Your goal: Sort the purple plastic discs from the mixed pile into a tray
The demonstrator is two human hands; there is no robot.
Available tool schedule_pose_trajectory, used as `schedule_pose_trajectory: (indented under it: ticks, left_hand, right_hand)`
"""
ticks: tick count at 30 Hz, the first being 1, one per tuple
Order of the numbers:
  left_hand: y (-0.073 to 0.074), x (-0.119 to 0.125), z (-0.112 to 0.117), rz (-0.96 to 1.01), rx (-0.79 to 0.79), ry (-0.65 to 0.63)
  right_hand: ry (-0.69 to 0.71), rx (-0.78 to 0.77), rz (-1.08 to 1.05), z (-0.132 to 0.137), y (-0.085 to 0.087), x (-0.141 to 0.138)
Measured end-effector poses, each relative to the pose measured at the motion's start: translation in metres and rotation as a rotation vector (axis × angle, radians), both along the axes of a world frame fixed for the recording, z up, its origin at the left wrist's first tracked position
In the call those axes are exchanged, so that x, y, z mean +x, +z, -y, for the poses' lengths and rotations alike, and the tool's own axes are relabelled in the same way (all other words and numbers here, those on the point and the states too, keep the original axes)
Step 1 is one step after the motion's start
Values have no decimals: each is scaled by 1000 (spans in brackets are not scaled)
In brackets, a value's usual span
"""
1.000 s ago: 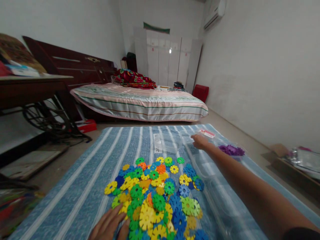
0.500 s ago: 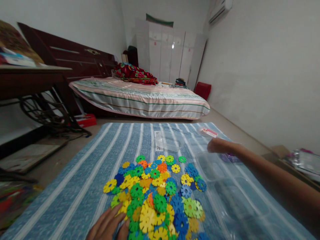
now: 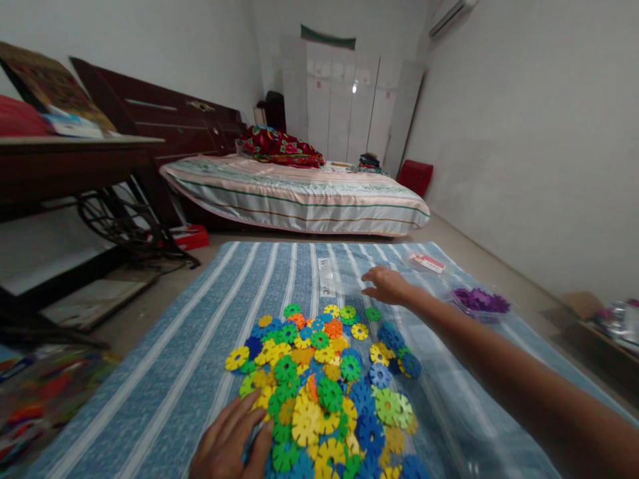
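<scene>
A heap of flat snowflake-shaped plastic discs (image 3: 327, 386) in green, yellow, blue and orange lies on a blue striped mat (image 3: 200, 346). My left hand (image 3: 232, 442) rests at the heap's near left edge, fingers stretched flat against the discs. My right hand (image 3: 384, 285) reaches out over the mat beyond the heap, fingers spread and holding nothing, just past a green disc (image 3: 372, 313). To its right sits a clear tub of purple discs (image 3: 480, 301). A clear plastic lid or tray lies under my right forearm, hard to make out.
A small red-and-white packet (image 3: 426, 262) lies at the mat's far right. Behind stands a low bed (image 3: 299, 196) with striped sheets. A dark wooden table (image 3: 74, 166) on an iron stand is at left; white wardrobes at the back; clutter at right.
My right hand has swung left from the purple tub's side to the mat's middle beyond the heap. My left hand stays at the heap's edge. The view shifted slightly.
</scene>
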State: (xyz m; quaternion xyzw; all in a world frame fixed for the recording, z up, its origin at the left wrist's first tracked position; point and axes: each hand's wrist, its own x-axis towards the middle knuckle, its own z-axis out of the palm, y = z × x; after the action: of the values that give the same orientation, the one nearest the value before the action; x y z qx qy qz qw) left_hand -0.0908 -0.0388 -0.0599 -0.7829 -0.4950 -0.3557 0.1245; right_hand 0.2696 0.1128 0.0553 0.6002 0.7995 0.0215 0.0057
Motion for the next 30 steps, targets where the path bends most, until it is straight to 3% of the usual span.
schedule_pose_trajectory:
  ticks: [4,9,14,21,25,30]
  left_hand:
    - [3,5,3,13,4,15]
    - [4,11,5,40,7,43]
    - [6,14,6,48,14,47]
    - [5,16,4,55,5,61]
    - [5,16,3,68,-26,52]
    - [7,20,5,88,-80,65]
  right_hand:
    - [-15,-79,41,-6,-7,-17]
    - [-58,-157,101,-4,-5,-3]
    - [-99,-207,142,6,4,6]
    - [-84,-168,117,26,25,-7]
    - [-34,-176,106,60,48,-17]
    - [124,-208,54,154,76,-48]
